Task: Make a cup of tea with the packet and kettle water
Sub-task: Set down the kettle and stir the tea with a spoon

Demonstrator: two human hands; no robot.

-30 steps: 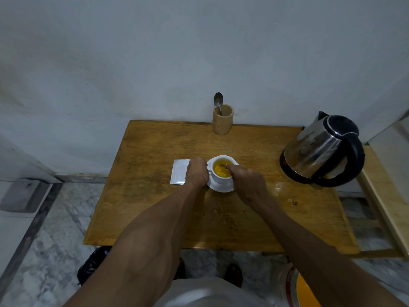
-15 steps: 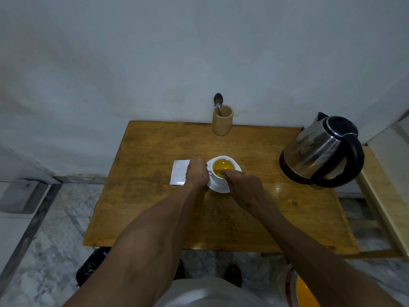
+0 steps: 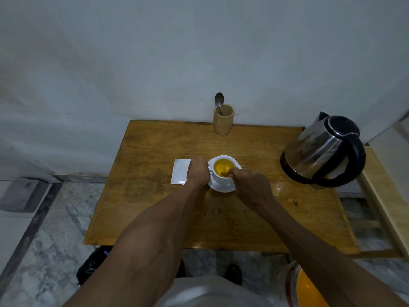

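A white cup [image 3: 221,178] of yellow tea stands on a white saucer [image 3: 223,188] in the middle of the wooden table [image 3: 155,209]. My left hand [image 3: 198,171] is closed on the cup's handle at its left side. My right hand [image 3: 250,188] is pinched at the cup's near right rim, around a thin dark thing that dips into the tea; it looks like a spoon, mostly hidden by my fingers. A flat white packet [image 3: 180,171] lies left of the cup, partly under my left hand. The steel kettle [image 3: 321,151] with its black handle stands at the table's right edge.
A bamboo holder [image 3: 223,122] with a spoon [image 3: 219,100] in it stands at the back edge against the wall. A wooden frame [image 3: 385,196] adjoins the table on the right. On the floor are a dark bag [image 3: 93,269] and an orange-topped container [image 3: 307,289].
My right hand has shifted left and back right over the cup's rim, with the dark thing moving in the tea. My left hand has stayed on the handle.
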